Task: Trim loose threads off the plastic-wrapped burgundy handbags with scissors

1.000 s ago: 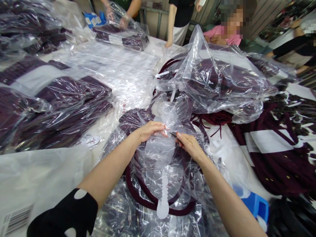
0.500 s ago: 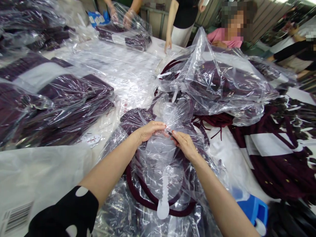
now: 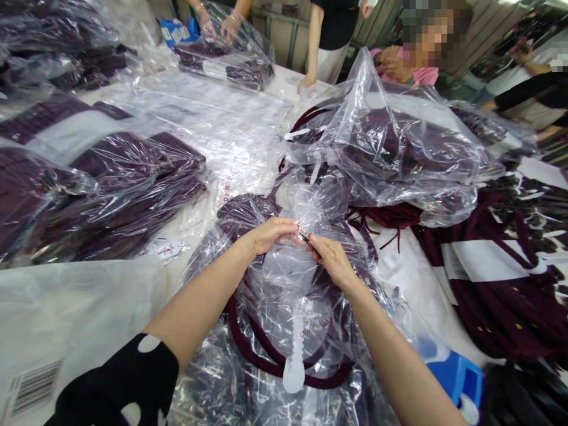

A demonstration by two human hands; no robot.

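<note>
Left hand (image 3: 270, 234) and right hand (image 3: 331, 260) meet at the gathered top of a clear plastic bag (image 3: 288, 284) lying in front of the person on the table (image 3: 89, 307), near its front edge. Bag holds a dark maroon garment (image 3: 248, 343) with a white toothed tab (image 3: 293, 355) showing through the film. Left fingers are curled and pressed together on a bunch of the film, holding it taut and lifted, apparently so the right hand has a steady point to work at. Right thumb and forefinger pinch a thin dark tool (image 3: 306, 240), tip pointed at the film held by the left hand; too small to tell what the tool is, possibly a tagging needle or a pen. Both forearms extend forward and converge, wrists slightly raised off the bag, left sleeve (image 3: 119, 384) black with white dots. Surroundings: stacked bagged garments (image 3: 110, 195) to the left, a larger loose bag (image 3: 399, 148) of the same maroon goods behind, unbagged maroon pieces (image 3: 501, 284) to the right, a blue object (image 3: 457, 370) at the lower right. Other people's hands (image 3: 217, 26) handle another bag at the far side.
</note>
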